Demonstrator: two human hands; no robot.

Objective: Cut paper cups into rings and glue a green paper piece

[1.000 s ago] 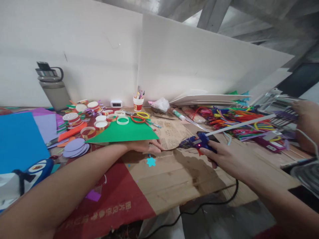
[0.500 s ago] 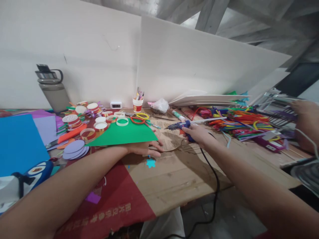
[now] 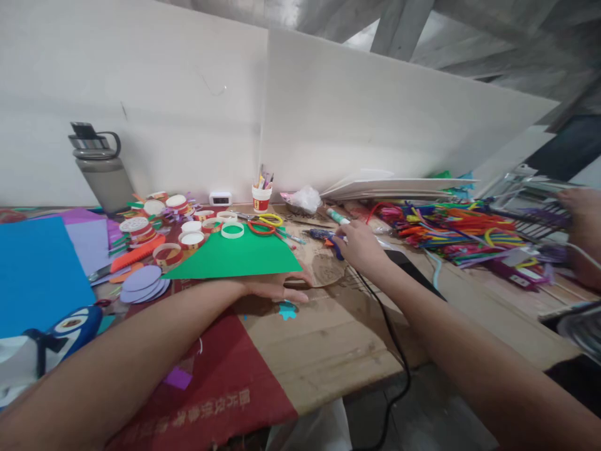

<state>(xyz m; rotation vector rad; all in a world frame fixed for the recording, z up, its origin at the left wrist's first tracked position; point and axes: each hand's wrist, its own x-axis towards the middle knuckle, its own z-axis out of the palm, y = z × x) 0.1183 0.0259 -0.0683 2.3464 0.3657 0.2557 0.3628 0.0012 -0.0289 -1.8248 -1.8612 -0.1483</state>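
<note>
— Where is the blue glue gun seen?
— Low over the cardboard-covered tabletop, past the green paper sheet; it is gripped by the right hand, fingers closed round the handle (its black cord is trailed over the front edge).
— And the left hand?
— Laid flat and open at the sheet's near edge, nothing grasped. A teal flower cut-out is seen just beside it, scissors farther back.

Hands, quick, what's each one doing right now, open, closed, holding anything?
Left hand: open, flat on the table by the green paper, holding nothing.
Right hand: closed on the blue glue gun.
</note>
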